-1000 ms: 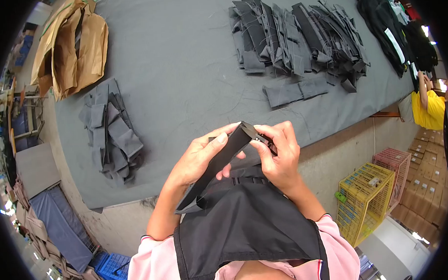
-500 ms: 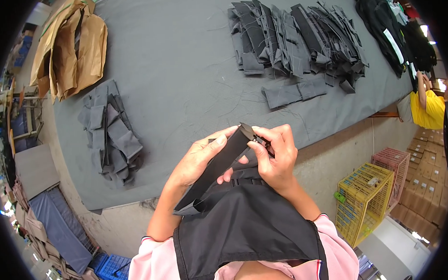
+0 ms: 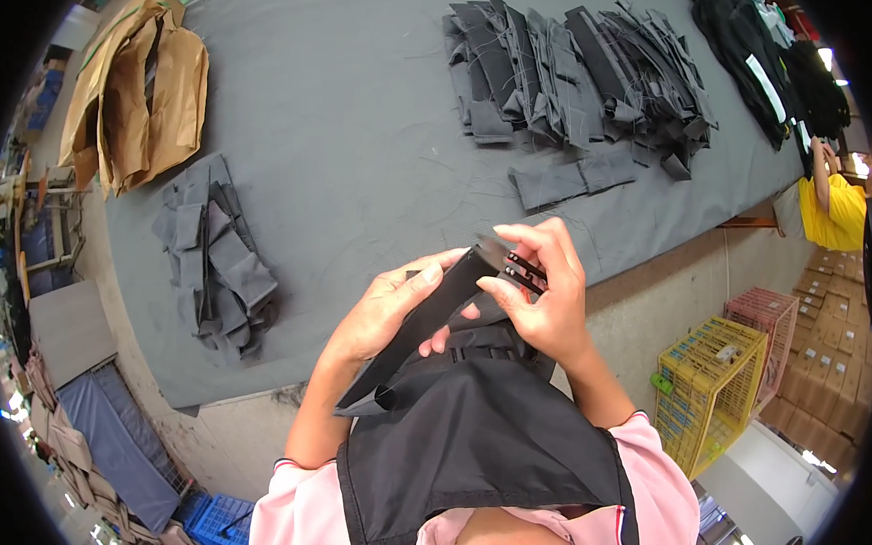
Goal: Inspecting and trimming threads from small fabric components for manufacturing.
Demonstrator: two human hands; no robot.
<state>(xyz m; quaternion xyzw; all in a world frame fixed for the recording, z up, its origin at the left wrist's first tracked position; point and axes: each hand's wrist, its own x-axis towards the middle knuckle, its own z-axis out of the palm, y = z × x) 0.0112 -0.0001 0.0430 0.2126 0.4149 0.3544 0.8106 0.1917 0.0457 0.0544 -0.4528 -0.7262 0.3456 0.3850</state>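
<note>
My left hand grips a long dark fabric strip slanting from the apron up to the table's near edge. Its thumb lies on top and its fingertips show beneath. By the strip's upper end is my right hand, thumb and forefinger spread, with small black thread snips held in it, their two arms showing between the fingers. The fabric at that end is smeared by motion. Below the hands hangs a black apron, with a buckled strap at its top.
On the grey-covered table lie a large heap of dark strips, one separate strip and a smaller pile. A brown paper bag stands far left. Yellow crate at right; a person in yellow beyond.
My right hand has moved slightly up and right, away from the strip's end, and its fingers have spread. The left hand keeps hold of the strip in nearly the same place.
</note>
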